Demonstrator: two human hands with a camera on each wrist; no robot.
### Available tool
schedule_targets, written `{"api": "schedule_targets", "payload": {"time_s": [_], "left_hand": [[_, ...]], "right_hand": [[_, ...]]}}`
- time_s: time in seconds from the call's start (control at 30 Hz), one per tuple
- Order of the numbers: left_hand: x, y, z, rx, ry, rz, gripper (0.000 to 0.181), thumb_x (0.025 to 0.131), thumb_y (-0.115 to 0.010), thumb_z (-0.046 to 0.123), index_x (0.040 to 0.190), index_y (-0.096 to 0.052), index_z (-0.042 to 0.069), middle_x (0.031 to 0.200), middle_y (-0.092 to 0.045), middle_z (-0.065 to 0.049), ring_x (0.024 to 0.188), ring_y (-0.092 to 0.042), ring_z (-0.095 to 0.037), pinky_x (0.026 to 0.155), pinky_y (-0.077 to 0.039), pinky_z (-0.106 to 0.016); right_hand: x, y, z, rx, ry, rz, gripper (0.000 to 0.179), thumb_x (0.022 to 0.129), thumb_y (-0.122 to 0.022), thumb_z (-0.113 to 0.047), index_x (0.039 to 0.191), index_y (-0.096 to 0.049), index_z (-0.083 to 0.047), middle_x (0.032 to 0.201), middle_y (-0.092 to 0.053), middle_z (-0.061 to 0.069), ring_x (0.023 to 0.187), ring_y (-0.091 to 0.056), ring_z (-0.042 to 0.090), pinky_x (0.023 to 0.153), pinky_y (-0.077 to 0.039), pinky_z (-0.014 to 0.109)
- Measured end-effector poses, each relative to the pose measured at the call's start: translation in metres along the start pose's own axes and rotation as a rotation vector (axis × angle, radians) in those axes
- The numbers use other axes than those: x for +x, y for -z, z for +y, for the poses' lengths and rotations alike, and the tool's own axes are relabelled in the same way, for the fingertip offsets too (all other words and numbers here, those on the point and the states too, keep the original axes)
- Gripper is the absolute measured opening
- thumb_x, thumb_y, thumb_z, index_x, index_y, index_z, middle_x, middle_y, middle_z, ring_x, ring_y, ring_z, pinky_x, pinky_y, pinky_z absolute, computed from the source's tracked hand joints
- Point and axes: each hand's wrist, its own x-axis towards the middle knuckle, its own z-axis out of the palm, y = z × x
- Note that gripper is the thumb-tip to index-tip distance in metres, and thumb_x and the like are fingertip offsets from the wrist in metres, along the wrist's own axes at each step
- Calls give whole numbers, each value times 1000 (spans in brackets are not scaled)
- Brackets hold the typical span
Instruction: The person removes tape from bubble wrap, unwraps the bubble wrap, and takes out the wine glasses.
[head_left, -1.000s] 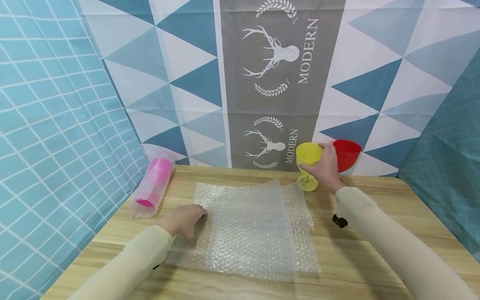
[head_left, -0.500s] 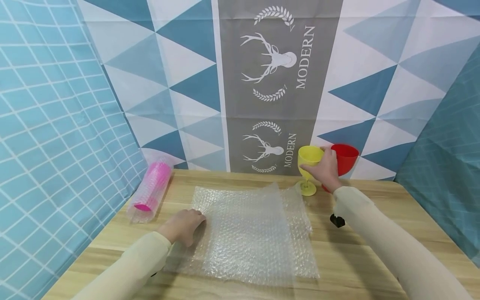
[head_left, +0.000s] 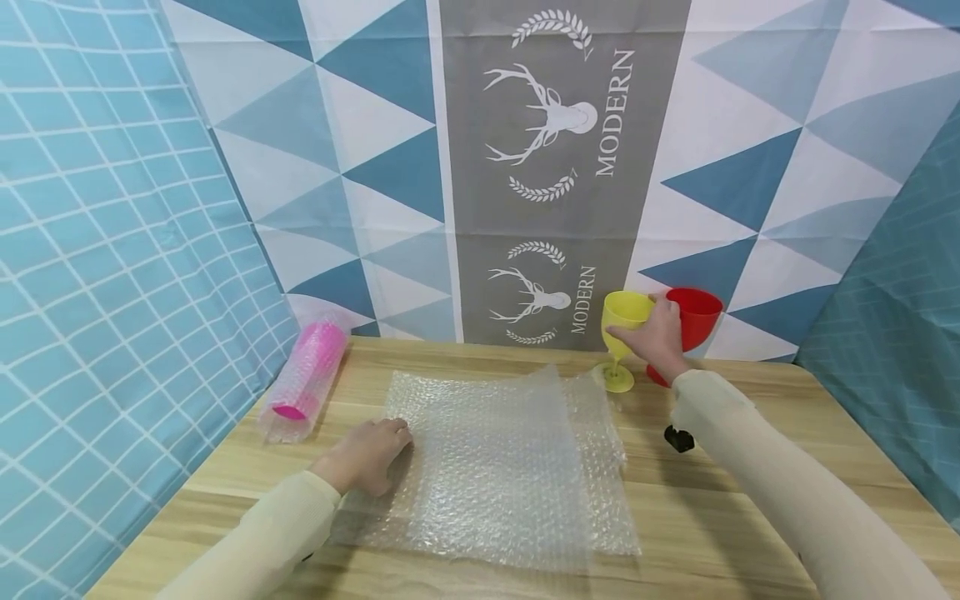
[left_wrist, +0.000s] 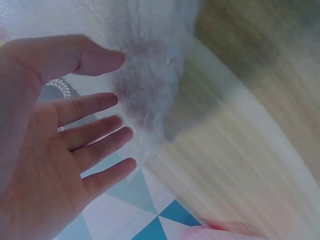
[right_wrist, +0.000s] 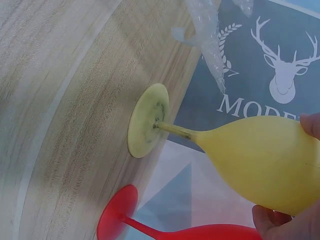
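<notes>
In the head view, my right hand (head_left: 660, 333) grips the bowl of a yellow goblet (head_left: 627, 315) at the back of the table. The goblet's base is on the tabletop and its bowl leans slightly right; the right wrist view shows its thin stem and round foot (right_wrist: 148, 120). Just right of it stands a red goblet (head_left: 699, 315), partly hidden behind my hand. My left hand (head_left: 367, 454) rests at the left edge of overlapping bubble wrap sheets (head_left: 495, 467). In the left wrist view, that left hand (left_wrist: 75, 130) has its fingers loosely spread beside the bubble wrap (left_wrist: 145, 75).
A pink item rolled in bubble wrap (head_left: 311, 375) lies at the table's back left. The wooden table (head_left: 720, 517) meets a patterned backdrop (head_left: 540, 167) behind and a blue grid-patterned cloth (head_left: 112, 250) on the left.
My right hand and the yellow goblet's bowl have shifted slightly right, tilting the goblet. More of the red goblet's foot shows. My left hand stays by the bubble wrap.
</notes>
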Motion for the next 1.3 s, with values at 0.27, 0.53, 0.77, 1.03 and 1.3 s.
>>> {"api": "schedule_targets", "payload": {"time_s": [0.27,0.53,0.77,1.03,1.3], "left_hand": [[-7,-4,-4,-123,6,69,45,70,-66,9,113,-59,0,122,-59,-20,109,-59,-36,93,-52,-51],[-12,0,-6,-177,5,98,45,80,-60,13,122,-58,-5,130,-57,-24,124,-51,-42,107,-42,-55],[-13,2,-9,-131,-51,206,44,80,-67,21,118,-61,-1,128,-59,-22,120,-54,-39,105,-43,-54],[-13,2,-8,-128,-66,235,45,80,-70,24,118,-62,2,127,-60,-18,120,-55,-36,105,-43,-52],[-13,7,-11,-118,-35,260,50,80,-73,29,118,-61,0,126,-61,-17,119,-55,-35,106,-42,-53]], "right_hand": [[-3,2,-4,-10,-29,-19,90,79,-74,-30,145,-20,0,137,-35,27,125,-36,40,101,-47,56],[-22,11,-13,22,-23,19,94,80,-74,-31,149,-17,-2,147,-25,27,134,-25,41,105,-40,61],[-44,15,-20,39,35,-1,90,80,-74,-32,147,-21,-3,146,-28,26,133,-28,42,104,-41,62],[-63,12,-27,55,125,-48,85,79,-74,-30,143,-28,2,142,-33,28,128,-33,43,98,-46,59],[-86,2,-34,66,241,-107,82,78,-77,-27,142,-34,1,144,-35,24,131,-35,40,101,-45,61]]}}
